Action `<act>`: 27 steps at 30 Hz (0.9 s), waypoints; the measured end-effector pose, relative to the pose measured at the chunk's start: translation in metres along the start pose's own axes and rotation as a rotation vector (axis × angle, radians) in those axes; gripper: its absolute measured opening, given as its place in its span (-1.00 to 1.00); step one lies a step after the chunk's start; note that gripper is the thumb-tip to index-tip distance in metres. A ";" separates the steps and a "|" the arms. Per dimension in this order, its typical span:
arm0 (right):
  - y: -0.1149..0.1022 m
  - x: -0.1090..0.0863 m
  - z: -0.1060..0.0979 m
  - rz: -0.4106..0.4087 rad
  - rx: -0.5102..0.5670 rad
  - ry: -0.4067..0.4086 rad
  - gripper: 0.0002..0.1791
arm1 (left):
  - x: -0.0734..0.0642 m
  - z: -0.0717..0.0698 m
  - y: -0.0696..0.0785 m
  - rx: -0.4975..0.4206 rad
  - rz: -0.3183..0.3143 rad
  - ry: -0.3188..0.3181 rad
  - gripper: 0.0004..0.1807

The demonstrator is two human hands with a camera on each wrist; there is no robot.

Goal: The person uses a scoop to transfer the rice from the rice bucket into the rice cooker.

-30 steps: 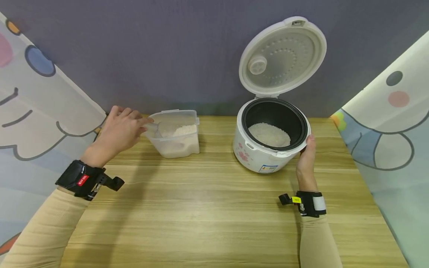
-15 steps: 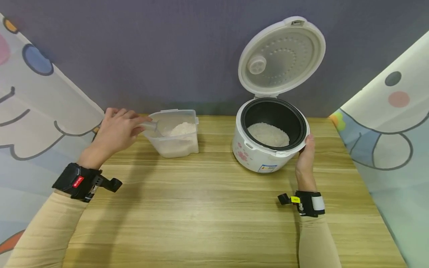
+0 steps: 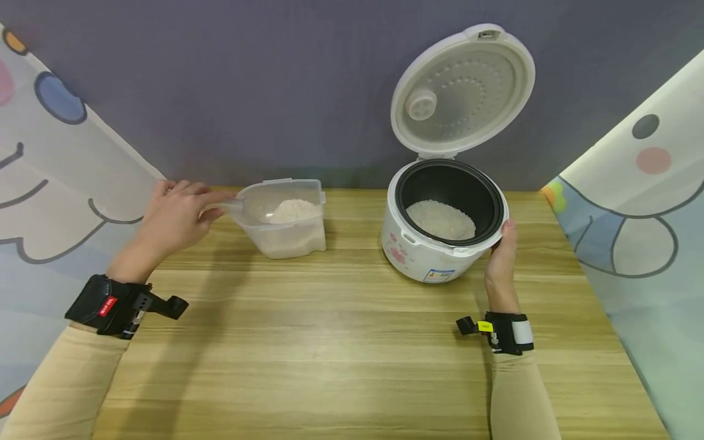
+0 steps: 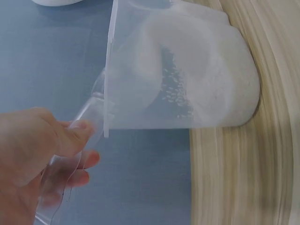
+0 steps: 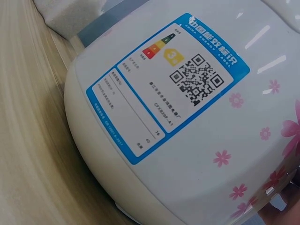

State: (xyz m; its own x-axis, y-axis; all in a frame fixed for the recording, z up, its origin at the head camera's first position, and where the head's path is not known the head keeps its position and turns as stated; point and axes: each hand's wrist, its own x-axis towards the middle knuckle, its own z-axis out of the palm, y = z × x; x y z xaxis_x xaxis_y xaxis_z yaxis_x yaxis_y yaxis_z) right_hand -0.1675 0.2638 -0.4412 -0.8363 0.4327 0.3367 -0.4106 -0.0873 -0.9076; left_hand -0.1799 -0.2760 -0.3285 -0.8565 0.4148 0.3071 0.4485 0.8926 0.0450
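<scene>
In the head view my left hand (image 3: 176, 214) pinches the handle of a clear plastic scoop (image 4: 89, 115) at the left rim of a translucent rice container (image 3: 294, 243). The scoop's head is inside, blurred by the container's cloudy wall. White rice (image 3: 296, 211) is heaped toward the container's right side. My right hand (image 3: 502, 263) grips the right side of a white rice cooker (image 3: 404, 247), its thumb up by the rim. More rice (image 3: 442, 220) covers the bottom of the cooker's black inner pot (image 3: 467, 177).
The cooker's lid (image 3: 473, 91) stands raised at the back. An energy label (image 5: 164, 89) is on the cooker's front. The wooden table (image 3: 330, 342) meets a grey-blue backdrop (image 3: 275, 91), with cartoon-printed panels (image 3: 632, 201) on both sides.
My left hand has drawn back to the left with the scoop, and the rice heap in the container has spread leftward. The right hand and cooker stay in place.
</scene>
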 end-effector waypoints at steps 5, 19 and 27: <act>0.001 0.000 -0.001 -0.006 0.007 0.011 -0.45 | -0.006 0.001 -0.003 -0.019 -0.011 0.030 -0.62; 0.000 0.000 0.001 -0.017 -0.016 0.003 -0.48 | -0.022 0.017 -0.009 -0.148 -0.076 0.118 -0.60; 0.002 0.001 0.000 -0.011 0.001 0.018 -0.49 | -0.026 0.028 -0.008 -0.222 -0.107 0.155 -0.58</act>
State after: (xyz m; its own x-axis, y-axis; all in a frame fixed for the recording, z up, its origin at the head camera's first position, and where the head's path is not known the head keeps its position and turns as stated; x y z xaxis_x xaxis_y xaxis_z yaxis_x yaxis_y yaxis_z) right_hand -0.1692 0.2636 -0.4425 -0.8253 0.4497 0.3416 -0.4198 -0.0837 -0.9038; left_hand -0.1680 -0.2887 -0.3636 -0.8603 0.2730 0.4304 0.4171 0.8625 0.2867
